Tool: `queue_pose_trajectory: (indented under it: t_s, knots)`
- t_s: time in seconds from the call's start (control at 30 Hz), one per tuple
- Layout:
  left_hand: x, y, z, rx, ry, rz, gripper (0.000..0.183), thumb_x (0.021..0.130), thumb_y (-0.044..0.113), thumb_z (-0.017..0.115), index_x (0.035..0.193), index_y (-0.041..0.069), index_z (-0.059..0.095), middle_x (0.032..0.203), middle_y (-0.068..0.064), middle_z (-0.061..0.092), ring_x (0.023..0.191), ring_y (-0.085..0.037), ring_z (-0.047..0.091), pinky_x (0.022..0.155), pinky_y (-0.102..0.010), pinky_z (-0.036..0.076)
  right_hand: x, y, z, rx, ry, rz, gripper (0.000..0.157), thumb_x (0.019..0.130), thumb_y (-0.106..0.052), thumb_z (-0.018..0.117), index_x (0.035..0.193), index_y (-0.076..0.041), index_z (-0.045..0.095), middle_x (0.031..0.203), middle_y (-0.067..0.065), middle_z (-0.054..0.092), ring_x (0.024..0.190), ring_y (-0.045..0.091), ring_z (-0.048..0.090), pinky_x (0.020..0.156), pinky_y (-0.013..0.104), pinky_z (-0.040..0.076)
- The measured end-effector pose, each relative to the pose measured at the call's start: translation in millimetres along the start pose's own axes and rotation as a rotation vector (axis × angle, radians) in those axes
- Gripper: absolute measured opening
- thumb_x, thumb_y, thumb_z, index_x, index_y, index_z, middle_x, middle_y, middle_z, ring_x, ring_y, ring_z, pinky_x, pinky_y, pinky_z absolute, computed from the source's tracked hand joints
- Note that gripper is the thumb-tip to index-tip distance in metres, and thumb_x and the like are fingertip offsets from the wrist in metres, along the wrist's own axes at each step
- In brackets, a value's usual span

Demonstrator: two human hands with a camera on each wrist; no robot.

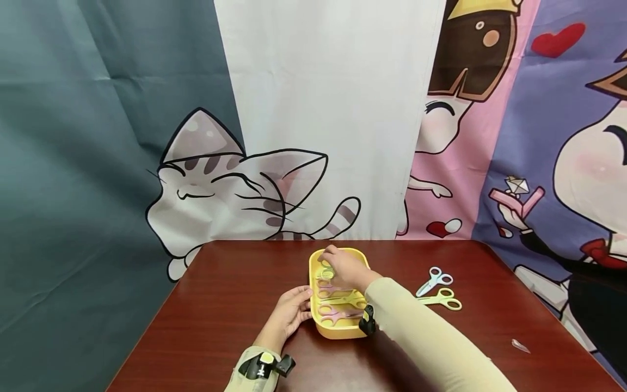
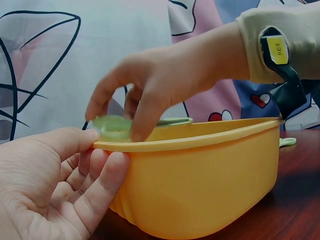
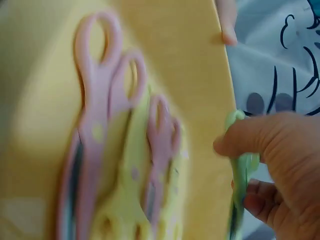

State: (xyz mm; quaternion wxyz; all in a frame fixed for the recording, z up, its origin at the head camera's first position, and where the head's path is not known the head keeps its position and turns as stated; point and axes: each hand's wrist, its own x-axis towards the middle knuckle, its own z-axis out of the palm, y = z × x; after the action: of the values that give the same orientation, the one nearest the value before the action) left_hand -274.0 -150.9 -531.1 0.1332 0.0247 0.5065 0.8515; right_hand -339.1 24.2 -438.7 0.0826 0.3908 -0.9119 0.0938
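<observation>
A yellow plastic basket stands on the table with several pairs of scissors lying in it. My left hand holds its left side, with the thumb on the rim and the fingers against the outer wall. Over the far end of the basket, my right hand pinches light green scissors between thumb and fingers, at rim height in the left wrist view. Inside the basket, the right wrist view has large pink scissors, yellow scissors and smaller pink scissors lying side by side.
To the right of the basket, light blue scissors and yellow-green scissors lie on the brown table. A small clear piece lies near the right edge. Behind the table hangs a cartoon-printed curtain.
</observation>
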Motion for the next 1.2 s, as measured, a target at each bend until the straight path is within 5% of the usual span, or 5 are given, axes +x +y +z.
queue_pose_trajectory:
  t_s: [0.13, 0.53, 1.07, 1.2]
  knots:
    - [0.4, -0.8, 0.8, 0.001, 0.008, -0.007, 0.039, 0.081, 0.014, 0.054, 0.109, -0.008, 0.04, 0.081, -0.009, 0.056, 0.062, -0.013, 0.055, 0.049, -0.027, 0.048, 2.0, -1.7, 7.9, 0.033, -0.035, -0.02, 0.062, 0.062, -0.043, 0.068, 0.111, -0.01, 0.05, 0.109, 0.004, 0.042, 0.092, 0.012, 0.045, 0.079, 0.026, 0.04]
    - [-5.9, 7.5, 3.2, -0.012, 0.002, -0.023, 0.038, 0.082, 0.011, 0.052, 0.111, -0.008, 0.037, 0.082, -0.009, 0.056, 0.062, -0.013, 0.055, 0.05, -0.027, 0.048, 13.6, 1.2, 13.8, 0.195, -0.254, 0.103, 0.06, 0.054, -0.022, 0.078, 0.109, -0.017, 0.053, 0.114, 0.002, 0.044, 0.102, 0.016, 0.043, 0.085, 0.028, 0.037]
    - [0.5, -4.1, 5.0, 0.005, -0.052, 0.075, 0.025, 0.084, 0.012, 0.05, 0.102, -0.004, 0.046, 0.08, -0.008, 0.057, 0.061, -0.011, 0.055, 0.049, -0.025, 0.048, 8.4, 17.6, 23.4, 0.176, -0.269, 0.074, 0.047, 0.057, -0.012, 0.076, 0.101, -0.011, 0.058, 0.102, 0.003, 0.052, 0.094, 0.017, 0.047, 0.081, 0.028, 0.038]
    - [-2.3, 1.6, 5.7, 0.006, -0.011, 0.04, 0.032, 0.082, 0.012, 0.052, 0.107, -0.007, 0.043, 0.083, -0.011, 0.057, 0.061, -0.011, 0.055, 0.047, -0.024, 0.047, 9.1, 18.7, 20.4, 0.173, -0.289, 0.139, 0.049, 0.064, -0.006, 0.07, 0.109, -0.012, 0.052, 0.105, 0.004, 0.051, 0.096, 0.016, 0.047, 0.081, 0.029, 0.039]
